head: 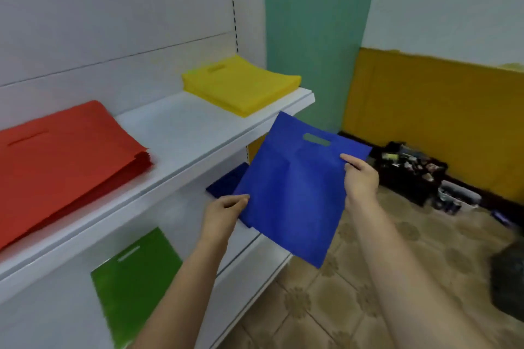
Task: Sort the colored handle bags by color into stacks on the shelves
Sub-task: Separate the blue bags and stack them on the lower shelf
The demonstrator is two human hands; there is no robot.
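So, two hands and one loose bag in play. Both hands hold a single blue bag in the middle of the frame, tilted, with its cut-out handle slot toward the top. The left hand pinches its lower left edge with curled fingers, and the right hand grips the right edge just below the slot, thumb on top.

Four piles on the white shelves, one per colour:
- a red stack at the left of the upper shelf, plenty of layers showing along its edge
- a yellow stack at the far right end of that same shelf, well apart from the red
- a green stack on the lower shelf, lower left of the frame; can't tell how many bags are in it
- a dark blue stack on the lower shelf too, mostly hidden behind the held bag, only a corner peeking out

Right side of the frame has a patterned tile floor and one dark box of clutter against a yellow wall panel.
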